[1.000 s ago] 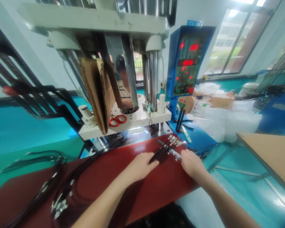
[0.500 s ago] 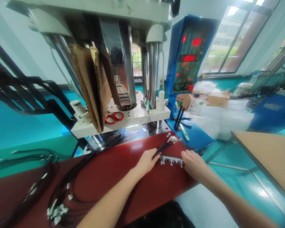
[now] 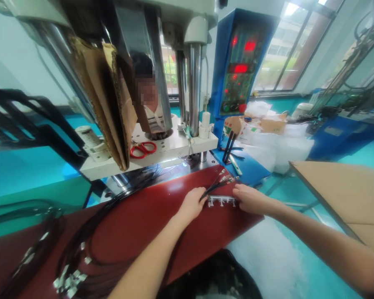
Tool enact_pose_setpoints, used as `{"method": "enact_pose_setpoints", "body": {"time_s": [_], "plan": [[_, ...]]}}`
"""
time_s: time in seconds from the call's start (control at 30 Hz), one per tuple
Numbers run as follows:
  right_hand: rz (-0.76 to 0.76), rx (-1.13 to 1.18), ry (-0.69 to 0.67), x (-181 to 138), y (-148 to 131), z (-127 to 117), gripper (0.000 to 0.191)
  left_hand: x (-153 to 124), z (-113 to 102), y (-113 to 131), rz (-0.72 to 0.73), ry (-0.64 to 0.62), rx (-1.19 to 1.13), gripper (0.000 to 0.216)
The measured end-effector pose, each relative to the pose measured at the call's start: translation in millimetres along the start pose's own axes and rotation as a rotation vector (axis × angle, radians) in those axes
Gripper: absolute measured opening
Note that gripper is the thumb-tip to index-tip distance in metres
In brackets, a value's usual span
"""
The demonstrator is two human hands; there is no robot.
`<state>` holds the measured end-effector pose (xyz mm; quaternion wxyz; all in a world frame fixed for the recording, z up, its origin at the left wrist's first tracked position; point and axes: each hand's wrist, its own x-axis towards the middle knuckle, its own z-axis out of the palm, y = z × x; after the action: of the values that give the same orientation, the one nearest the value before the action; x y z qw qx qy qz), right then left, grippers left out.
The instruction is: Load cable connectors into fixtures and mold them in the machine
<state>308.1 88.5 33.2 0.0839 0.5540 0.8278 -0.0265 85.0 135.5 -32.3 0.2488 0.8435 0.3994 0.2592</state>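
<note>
A bundle of black cables [image 3: 214, 188] is gripped in my left hand [image 3: 192, 203], its fingers closed. Pale metal-looking connectors fan out at the cable ends [image 3: 229, 178]. Between my hands lies a grey toothed strip [image 3: 222, 199], its short T-shaped prongs pointing toward me. Its left end meets the fingertips of my left hand. My right hand [image 3: 248, 198] is closed at the strip's right end, thumb and finger pinched there; the exact contact is partly hidden. The strip is low over the dark red board [image 3: 156, 224].
A press [image 3: 187, 145] stands behind the board, with red-handled scissors [image 3: 143, 150] and folded cardboard [image 3: 112, 104] on it. More cables with connectors [image 3: 70, 282] lie left. A blue control box [image 3: 239, 70] is right of the press. Beyond it, a person [image 3: 148, 95] shows.
The view has shifted slightly, moving the press and board left and up in the picture. Both hands stay at the strip and cables; the right forearm is now angled more sideways.
</note>
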Motion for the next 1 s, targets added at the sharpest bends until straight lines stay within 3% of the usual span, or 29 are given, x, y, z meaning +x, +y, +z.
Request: {"method": "enact_pose_setpoints", "body": {"time_s": [0.1,0.33,0.43,0.5,0.67,0.73,0.87,1.0], "plan": [[-0.073,0.061,0.024,-18,9,3,0.024,0,-1,-1,-0.008,-0.003,-0.036,0.014],[-0.313,-0.179,0.341,-40,26,43,0.025,1,-1,-1,0.009,-0.017,-0.020,0.015],[-0.400,-0.126,0.416,-42,32,54,0.023,0,-1,0,0.014,-0.019,0.012,0.015],[-0.352,0.074,0.480,-41,29,54,0.021,0,-1,2,0.021,-0.017,0.026,0.015],[0.021,0.759,0.705,-32,0,24,0.014,-1,-1,4,0.022,-0.011,0.044,0.014],[0.005,0.790,0.725,-31,-15,9,0.013,-1,-1,4,0.017,-0.008,0.036,0.013],[-0.109,0.616,0.775,-45,-40,-5,0.016,-1,-3,5,-0.014,-0.014,0.002,0.015],[0.155,0.641,0.999,-82,-41,-3,0.019,-1,-3,5,-0.020,-0.010,-0.006,0.014]]}}
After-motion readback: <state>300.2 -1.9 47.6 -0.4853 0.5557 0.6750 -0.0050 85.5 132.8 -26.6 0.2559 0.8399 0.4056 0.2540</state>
